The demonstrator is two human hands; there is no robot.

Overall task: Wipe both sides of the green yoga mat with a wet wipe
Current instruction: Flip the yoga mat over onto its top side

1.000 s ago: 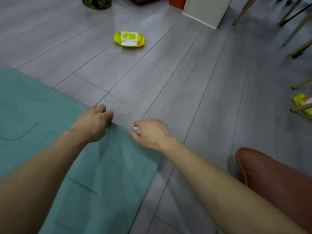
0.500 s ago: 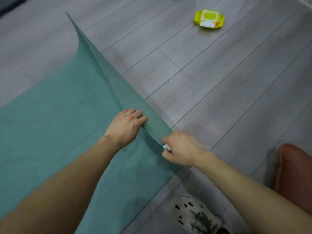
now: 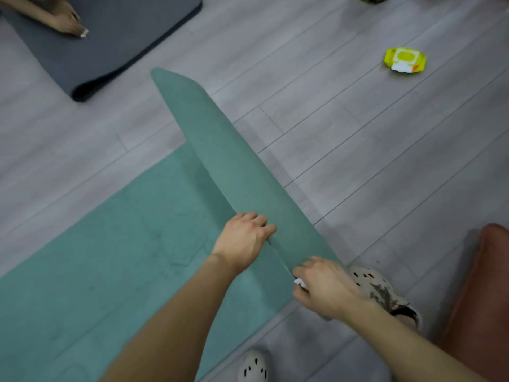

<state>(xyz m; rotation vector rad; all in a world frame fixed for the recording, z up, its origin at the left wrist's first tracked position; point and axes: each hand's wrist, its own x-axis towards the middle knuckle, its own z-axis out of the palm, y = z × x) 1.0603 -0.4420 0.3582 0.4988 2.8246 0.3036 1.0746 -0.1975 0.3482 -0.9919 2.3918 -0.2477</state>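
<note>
The left hand (image 3: 245,241) grips the lifted end of the green yoga mat (image 3: 124,257). The right hand (image 3: 322,285) pinches the same end near the corner, with the white wet wipe (image 3: 300,282) tucked in its fingers. Both hands hold on so the end can be flipped and the other side wiped, I think. The rest of the mat lies flat on the floor (image 3: 358,161). A second ago the whole end lay flat. Now it stands up tall and curls over.

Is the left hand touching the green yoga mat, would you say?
Touching: head view shows the left hand gripping the green yoga mat at its lifted edge.
</note>
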